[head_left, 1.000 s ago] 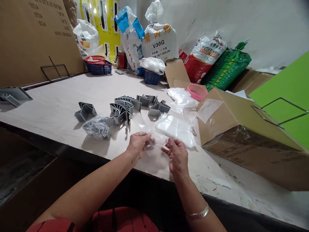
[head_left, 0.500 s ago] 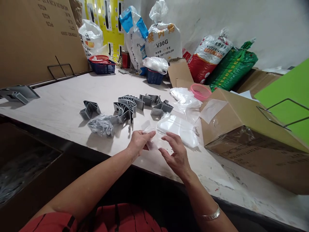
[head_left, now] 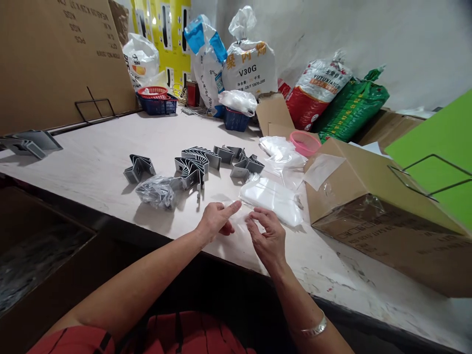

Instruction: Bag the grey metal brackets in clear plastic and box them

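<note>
Place was judged a small packing w/shop, prob. a back room. Shown by long worktable [head_left: 92, 147] w/ grey metal brackets [head_left: 195, 160] laid out on it; cardboard carton [head_left: 368, 211] was set at rt, flat carton sheets [head_left: 62, 59] were leaned at left, bulk sacks [head_left: 250, 69] & blue plastic basket [head_left: 158, 104] were piled by rough plaster wall [head_left: 405, 44].

L hand [head_left: 215, 222] & R hand [head_left: 266, 238] were over clear poly bag [head_left: 236, 219] on pale table [head_left: 92, 147], grey metal brackets [head_left: 191, 164] nearby, wht pkt [head_left: 267, 200] just beyond.
</note>
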`<state>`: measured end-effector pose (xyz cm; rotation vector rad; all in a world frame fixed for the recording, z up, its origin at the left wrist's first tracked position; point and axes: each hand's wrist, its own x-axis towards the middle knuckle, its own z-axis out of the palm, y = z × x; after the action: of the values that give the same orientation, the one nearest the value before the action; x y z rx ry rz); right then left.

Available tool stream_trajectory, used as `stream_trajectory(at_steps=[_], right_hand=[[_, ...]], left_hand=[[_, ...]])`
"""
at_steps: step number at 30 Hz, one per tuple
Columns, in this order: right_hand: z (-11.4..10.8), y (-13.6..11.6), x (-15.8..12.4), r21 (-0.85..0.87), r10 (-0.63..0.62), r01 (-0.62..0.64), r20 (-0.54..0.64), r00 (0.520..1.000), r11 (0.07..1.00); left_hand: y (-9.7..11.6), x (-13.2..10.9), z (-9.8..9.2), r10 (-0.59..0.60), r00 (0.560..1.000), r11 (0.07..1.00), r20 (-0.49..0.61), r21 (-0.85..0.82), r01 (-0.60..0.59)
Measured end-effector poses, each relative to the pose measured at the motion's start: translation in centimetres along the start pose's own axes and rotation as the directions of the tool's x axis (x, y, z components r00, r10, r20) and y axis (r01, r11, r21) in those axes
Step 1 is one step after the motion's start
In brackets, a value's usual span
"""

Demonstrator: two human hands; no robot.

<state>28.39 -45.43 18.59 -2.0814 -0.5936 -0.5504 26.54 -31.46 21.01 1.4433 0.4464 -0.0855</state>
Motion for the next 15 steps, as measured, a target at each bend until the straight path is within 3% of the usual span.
stream_trajectory(at_steps=[2, 3, 5, 6, 7, 9, 12, 15], right_hand=[[0.2, 0.3, -0.1, -0.072, -0.058, 0.056, -0.023, 0.998, 0.996], [0.2, 0.4, -0.1, -0.117, -0.092, 0.089, -0.016, 0.996, 0.989], [0.3, 0.5, -0.1, -0.196, -0.143, 0.144, 0.019, 0.990, 0.970], [0.4, 0.5, 0.0, -0.223, -0.161, 0.164, 0.031, 0.986, 0.961], [0.4, 0.4, 0.0, -0.238, -0.175, 0.179, 0.037, 0.984, 0.955], [0.5, 0.2, 0.2, -0.223, -0.186, 0.194, 0.059, 0.981, 0.955], [0.5, 0.1, 0.6, -0.097, -0.168, 0.181, 0.128, 0.977, 0.979], [0.1, 0.4, 0.8, 0.063, -0.112, 0.099, 0.248, 0.962, 0.993]], left_hand=[[-0.1, -0.5, -0.2, 0.027, 0.998, 0.998, -0.050, 0.050, -0.024], [-0.2, -0.9, -0.3, 0.101, 0.989, 0.991, -0.105, 0.102, -0.090], [-0.5, -1.4, -0.4, 0.335, 0.922, 0.921, -0.195, 0.276, -0.276], [-0.7, -1.5, -0.5, 0.444, 0.876, 0.858, -0.188, 0.370, -0.355], [-0.9, -1.6, -0.6, 0.518, 0.842, 0.797, -0.149, 0.441, -0.413], [-1.3, -1.3, -0.8, 0.570, 0.821, 0.721, -0.018, 0.491, -0.490], [-1.7, -0.7, -1.5, 0.547, 0.820, 0.711, 0.170, 0.423, -0.562], [-1.9, -0.4, -2.5, 0.565, 0.782, 0.676, 0.263, 0.395, -0.622]])
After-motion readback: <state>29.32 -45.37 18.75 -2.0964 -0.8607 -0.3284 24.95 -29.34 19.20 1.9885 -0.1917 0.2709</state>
